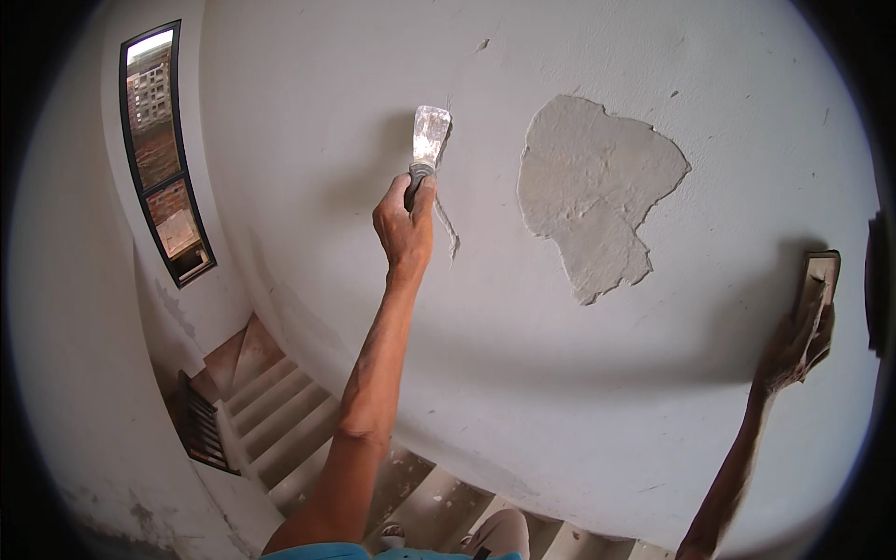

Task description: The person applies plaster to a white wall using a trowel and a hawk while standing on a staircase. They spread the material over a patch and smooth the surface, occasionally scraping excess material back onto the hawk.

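Note:
My left hand point(403, 224) grips a putty knife point(431, 133), its pale-smeared blade pointing up against the white wall point(317, 112) over a narrow vertical strip of damage point(450, 231). At the far right, my right hand point(791, 350) holds a rectangular plastering float point(812, 278) smeared with beige material, near or on the wall; whether it touches is unclear. Between the two tools, a large irregular patch of exposed grey-beige plaster point(602, 187) has ragged edges.
A stairway point(280, 420) descends along the wall below, with pale flecks on its steps. A dark railing point(203, 429) stands at lower left beneath a narrow dark-framed window point(154, 112). My legs point(499, 537) are at the bottom, and a dark object point(875, 285) sits at the right rim.

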Motion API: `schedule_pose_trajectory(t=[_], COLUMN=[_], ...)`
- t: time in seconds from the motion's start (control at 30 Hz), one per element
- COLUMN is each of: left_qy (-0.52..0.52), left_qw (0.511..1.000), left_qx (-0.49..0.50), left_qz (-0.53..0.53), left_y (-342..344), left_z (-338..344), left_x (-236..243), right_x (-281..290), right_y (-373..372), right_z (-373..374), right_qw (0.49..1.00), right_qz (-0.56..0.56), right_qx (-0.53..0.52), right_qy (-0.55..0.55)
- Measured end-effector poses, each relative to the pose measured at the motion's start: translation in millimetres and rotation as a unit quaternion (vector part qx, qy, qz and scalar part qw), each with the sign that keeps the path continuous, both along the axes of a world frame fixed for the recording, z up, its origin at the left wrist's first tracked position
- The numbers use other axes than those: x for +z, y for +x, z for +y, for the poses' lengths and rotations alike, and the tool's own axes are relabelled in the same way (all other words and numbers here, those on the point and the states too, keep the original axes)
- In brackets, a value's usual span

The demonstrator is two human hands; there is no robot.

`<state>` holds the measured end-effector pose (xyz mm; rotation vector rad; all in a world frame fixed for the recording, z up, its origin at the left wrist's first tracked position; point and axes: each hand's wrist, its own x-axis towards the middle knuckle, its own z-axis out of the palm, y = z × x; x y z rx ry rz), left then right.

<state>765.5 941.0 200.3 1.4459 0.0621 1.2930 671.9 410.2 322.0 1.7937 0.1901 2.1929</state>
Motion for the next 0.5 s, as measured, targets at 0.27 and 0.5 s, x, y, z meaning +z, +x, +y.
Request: schedule_pose_trajectory(t=[0.27,0.5], left_qy=[0.051,-0.040], left_qw=[0.994,0.990], left_qx=[0.077,-0.132], left_qz=[-0.055,-0.027], left_y=[13.0,13.6], left_z=[-11.1,-5.0], left_x=[0.3,-0.7], right_x=[7.4,6.1], right_y=[-12.2,-12.6], right_z=[7.8,5.3], right_qw=[0.999,1.000], right_qz=[-0.008,-0.013], right_qx=[-0.015,-0.012], right_qy=[0.027,0.007])
